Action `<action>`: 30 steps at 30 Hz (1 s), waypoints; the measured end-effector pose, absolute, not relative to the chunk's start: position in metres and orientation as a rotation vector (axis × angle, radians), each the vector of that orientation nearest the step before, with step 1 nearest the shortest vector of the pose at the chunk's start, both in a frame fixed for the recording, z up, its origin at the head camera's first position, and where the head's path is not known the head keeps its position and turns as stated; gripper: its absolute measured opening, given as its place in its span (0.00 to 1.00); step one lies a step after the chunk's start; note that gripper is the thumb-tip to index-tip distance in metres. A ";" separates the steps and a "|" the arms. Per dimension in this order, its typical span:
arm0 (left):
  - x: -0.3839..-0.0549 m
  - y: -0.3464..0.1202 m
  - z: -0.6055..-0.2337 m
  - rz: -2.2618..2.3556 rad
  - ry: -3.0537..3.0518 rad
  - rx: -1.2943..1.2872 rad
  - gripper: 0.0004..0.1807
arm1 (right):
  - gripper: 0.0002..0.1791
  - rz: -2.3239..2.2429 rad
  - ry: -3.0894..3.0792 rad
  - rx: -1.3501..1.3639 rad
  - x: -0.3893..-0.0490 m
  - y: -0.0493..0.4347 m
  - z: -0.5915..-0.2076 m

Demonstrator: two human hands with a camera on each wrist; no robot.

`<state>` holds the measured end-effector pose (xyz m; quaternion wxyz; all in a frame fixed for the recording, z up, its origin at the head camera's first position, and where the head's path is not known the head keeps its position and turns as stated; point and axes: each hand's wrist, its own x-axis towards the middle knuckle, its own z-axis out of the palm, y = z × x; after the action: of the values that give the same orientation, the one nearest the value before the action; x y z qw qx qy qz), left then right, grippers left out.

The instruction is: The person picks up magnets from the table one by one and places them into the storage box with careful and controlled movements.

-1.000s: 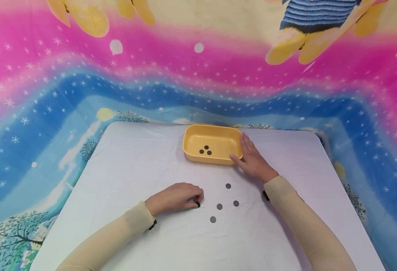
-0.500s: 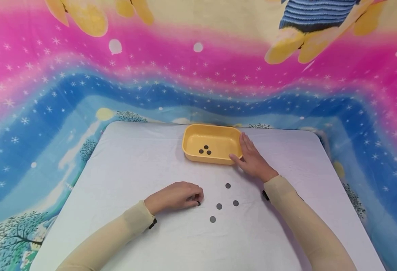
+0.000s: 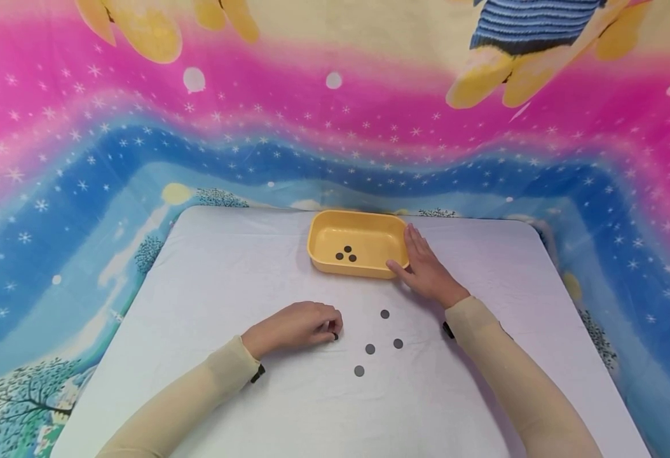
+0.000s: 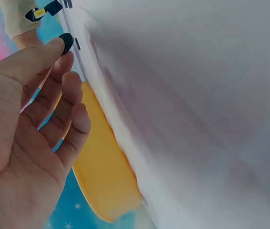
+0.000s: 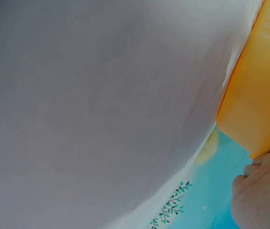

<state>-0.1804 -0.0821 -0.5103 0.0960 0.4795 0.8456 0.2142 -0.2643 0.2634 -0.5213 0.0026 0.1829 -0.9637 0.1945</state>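
Observation:
Between thumb and index finger my left hand point(image 3: 297, 327) pinches a small black disc point(image 4: 67, 43), its other fingers loosely bent. In the head view this hand is low over the white table, left of several dark grey discs point(image 3: 370, 349) lying flat. My right hand point(image 3: 426, 270) rests against the right end of a yellow rectangular bin point(image 3: 358, 270). Its fingers lie straight along the bin's outer side, with the thumb at the front rim. Three dark discs point(image 3: 348, 249) lie on the bin's floor, toward its front left.
The white-covered table point(image 3: 209, 273) has rounded far corners, and the bin stands close to its back edge. Behind it hangs a colourful printed cloth point(image 3: 289, 114), which also surrounds the table's sides. Black straps show at both wrists.
My left hand has risen slightly and shifted a little toward the bin, with the black disc between its fingertips. The right hand, the bin and the loose discs stay put.

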 end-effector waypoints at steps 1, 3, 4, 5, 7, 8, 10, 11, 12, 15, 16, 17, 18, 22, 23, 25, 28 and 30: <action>-0.182 -0.082 -0.510 0.632 2.514 1.419 0.02 | 0.55 0.609 -3.021 0.577 -0.265 0.264 -0.522; -0.184 -0.082 -0.509 0.636 2.534 1.413 0.03 | 0.55 0.608 -3.019 0.576 -0.265 0.264 -0.522; -0.185 -0.082 -0.508 0.640 2.540 1.408 0.04 | 0.55 0.606 -3.019 0.578 -0.264 0.264 -0.522; -0.186 -0.082 -0.507 0.641 2.545 1.398 0.04 | 0.55 0.602 -3.017 0.580 -0.265 0.264 -0.522; -0.188 -0.082 -0.504 0.651 2.549 1.379 0.04 | 0.55 0.597 -3.015 0.582 -0.265 0.264 -0.522; -0.189 -0.082 -0.502 0.656 2.550 1.366 0.05 | 0.55 0.596 -3.014 0.584 -0.265 0.264 -0.522; -0.191 -0.082 -0.499 0.666 2.552 1.346 0.05 | 0.55 0.604 -3.014 0.586 -0.264 0.264 -0.521; -0.193 -0.083 -0.497 0.671 2.553 1.338 0.04 | 0.55 0.611 -3.014 0.584 -0.264 0.263 -0.521; -0.194 -0.083 -0.495 0.675 2.556 1.331 0.04 | 0.55 0.614 -3.014 0.587 -0.264 0.263 -0.521; -0.200 -0.085 -0.492 0.667 2.579 1.316 0.04 | 0.55 0.621 -3.013 0.584 -0.264 0.263 -0.521; -0.201 -0.086 -0.491 0.668 2.586 1.307 0.03 | 0.55 0.618 -3.010 0.586 -0.264 0.263 -0.521; -0.203 -0.087 -0.490 0.664 2.595 1.296 0.04 | 0.55 0.613 -3.009 0.583 -0.264 0.262 -0.522; -0.205 -0.087 -0.489 0.663 2.605 1.286 0.04 | 0.55 0.607 -3.009 0.585 -0.264 0.262 -0.522; -0.213 -0.088 -0.482 0.676 2.644 1.233 0.04 | 0.55 0.602 -3.004 0.579 -0.264 0.262 -0.522; -0.215 -0.089 -0.481 0.674 2.660 1.224 0.04 | 0.55 0.604 -3.006 0.577 -0.264 0.262 -0.522; -0.219 -0.089 -0.478 0.678 2.691 1.210 0.04 | 0.55 0.608 -3.006 0.578 -0.264 0.262 -0.521; -0.225 -0.089 -0.476 0.688 2.739 1.200 0.04 | 0.54 0.611 -3.009 0.586 -0.264 0.263 -0.520; -0.229 -0.089 -0.475 0.715 2.757 1.191 0.04 | 0.54 0.611 -3.011 0.588 -0.264 0.263 -0.520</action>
<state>-0.2287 -0.0888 -0.4745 0.0270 0.3856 0.8927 0.2315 -0.2641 0.2631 -0.5201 0.0067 0.1878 -0.9626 0.1953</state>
